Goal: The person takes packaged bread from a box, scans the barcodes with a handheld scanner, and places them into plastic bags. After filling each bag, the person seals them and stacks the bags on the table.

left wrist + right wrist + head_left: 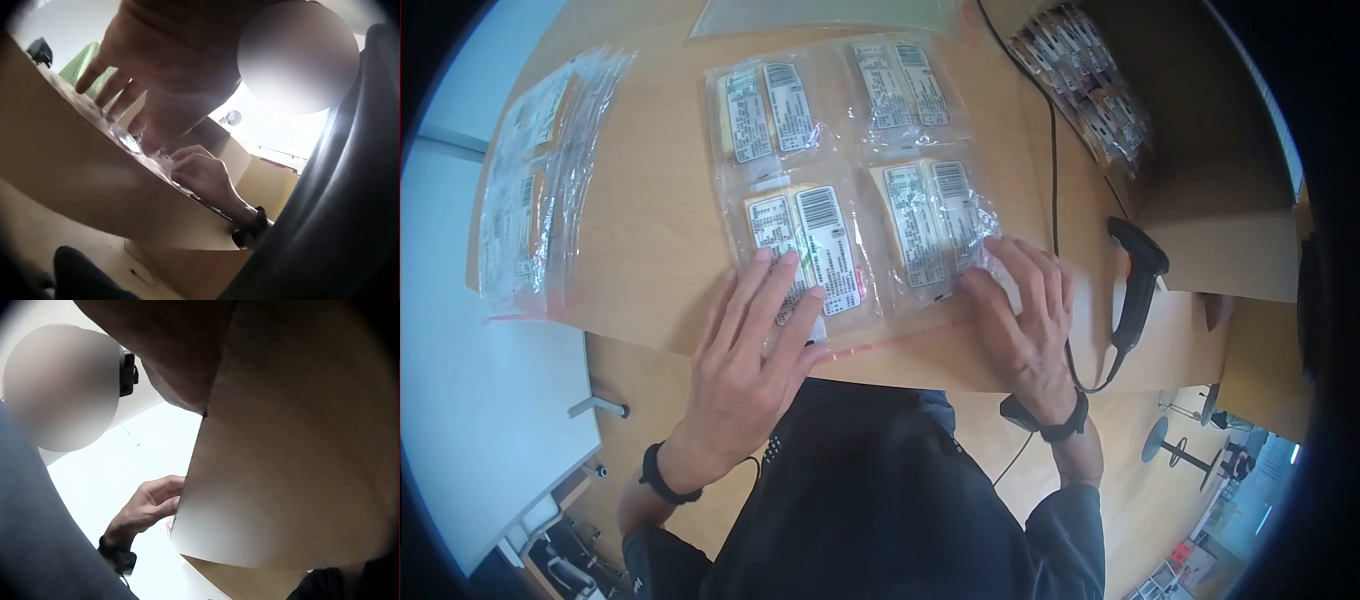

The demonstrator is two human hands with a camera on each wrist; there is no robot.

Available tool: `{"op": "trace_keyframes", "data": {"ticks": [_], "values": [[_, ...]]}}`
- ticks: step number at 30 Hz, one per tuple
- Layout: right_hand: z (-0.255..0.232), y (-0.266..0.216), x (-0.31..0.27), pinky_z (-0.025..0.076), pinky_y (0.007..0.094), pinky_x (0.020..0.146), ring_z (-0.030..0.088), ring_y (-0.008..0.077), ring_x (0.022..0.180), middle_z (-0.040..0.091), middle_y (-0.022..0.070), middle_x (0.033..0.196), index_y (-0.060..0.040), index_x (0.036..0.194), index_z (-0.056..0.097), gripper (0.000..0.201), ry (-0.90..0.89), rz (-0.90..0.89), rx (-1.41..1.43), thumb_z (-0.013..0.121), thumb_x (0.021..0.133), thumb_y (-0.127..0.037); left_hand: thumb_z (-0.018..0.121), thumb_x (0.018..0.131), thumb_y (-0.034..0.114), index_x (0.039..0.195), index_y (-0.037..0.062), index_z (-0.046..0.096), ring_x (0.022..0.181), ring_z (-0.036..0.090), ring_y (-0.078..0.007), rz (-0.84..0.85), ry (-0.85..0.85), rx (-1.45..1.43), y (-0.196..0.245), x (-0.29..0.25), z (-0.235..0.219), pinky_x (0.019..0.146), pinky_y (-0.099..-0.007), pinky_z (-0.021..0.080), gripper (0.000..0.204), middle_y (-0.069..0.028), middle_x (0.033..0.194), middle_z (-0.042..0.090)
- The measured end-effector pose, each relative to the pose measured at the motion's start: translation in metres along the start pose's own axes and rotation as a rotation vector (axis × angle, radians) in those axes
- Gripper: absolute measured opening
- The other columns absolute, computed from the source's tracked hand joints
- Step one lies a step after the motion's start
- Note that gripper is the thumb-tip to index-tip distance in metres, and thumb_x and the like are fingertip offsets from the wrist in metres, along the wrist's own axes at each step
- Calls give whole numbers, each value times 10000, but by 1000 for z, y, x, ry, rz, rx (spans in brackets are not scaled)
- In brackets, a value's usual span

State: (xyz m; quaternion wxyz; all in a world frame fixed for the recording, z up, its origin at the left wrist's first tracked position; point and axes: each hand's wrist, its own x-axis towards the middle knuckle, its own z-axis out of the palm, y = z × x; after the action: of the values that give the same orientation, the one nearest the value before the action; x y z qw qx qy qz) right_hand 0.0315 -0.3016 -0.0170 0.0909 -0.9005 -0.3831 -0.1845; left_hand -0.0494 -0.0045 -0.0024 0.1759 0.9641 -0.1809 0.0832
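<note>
A clear plastic sheet of joined pouches [852, 185] lies on the table before me, each pouch holding pale flat pieces with white barcode labels [828, 240]. My left hand [750, 345] rests on the lower left pouch with its fingers extended and spread. In the left wrist view its fingers reach down onto the plastic. At the sheet's lower right corner, my right hand [1030, 310] pinches the crinkled plastic between thumb and bent fingers. That same right hand [203, 178] shows past the left one in the left wrist view.
More packed pouches [525, 190] are stacked at the table's left edge. A black barcode scanner [1138, 285] lies right of my right hand, its cable [1054, 170] running along the table. At the right stands an open cardboard box [1220, 150], with colourful small packs [1090, 90] beside its opening.
</note>
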Motion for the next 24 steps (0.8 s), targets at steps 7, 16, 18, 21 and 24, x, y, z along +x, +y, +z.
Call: {"op": "trace_keyframes", "data": {"ticks": [7,16,18,21,24], "values": [[-16,0,-13,357,570,1184,418,399,1478,519,96,1560,-123,1420,608,740,-320,130,263,872,770,-356,817,815,297,1417,135,606,1454,431,-433,21,-98,-12,9,-22,12,1136,-571,440,658,-165,1547,501],[-13,-37,-81,565,386,903,636,299,1146,643,108,1388,-114,987,786,251,-43,241,472,886,756,-110,813,828,97,1103,100,751,1325,586,-404,188,58,-208,-13,-67,14,978,-463,606,282,-138,1367,667],[-24,-46,-64,566,383,912,638,283,1145,629,123,1410,-108,970,790,226,-18,443,587,886,765,-120,834,813,121,1095,87,751,1332,580,-410,77,101,-283,-14,-62,14,976,-459,607,296,-167,1381,650],[-24,-45,-64,576,373,921,633,240,1152,575,155,1480,-84,921,797,180,19,689,744,889,779,-146,889,747,240,1144,85,741,1379,529,-428,-150,163,-466,-3,-55,8,1033,-499,570,451,-239,1436,588],[-22,-46,-66,603,354,894,652,233,1118,550,145,1507,-104,927,798,183,-15,685,677,890,778,-157,859,753,340,1236,153,720,1418,480,-427,-7,121,-258,-8,-58,6,1100,-552,511,536,-184,1491,560]]}}
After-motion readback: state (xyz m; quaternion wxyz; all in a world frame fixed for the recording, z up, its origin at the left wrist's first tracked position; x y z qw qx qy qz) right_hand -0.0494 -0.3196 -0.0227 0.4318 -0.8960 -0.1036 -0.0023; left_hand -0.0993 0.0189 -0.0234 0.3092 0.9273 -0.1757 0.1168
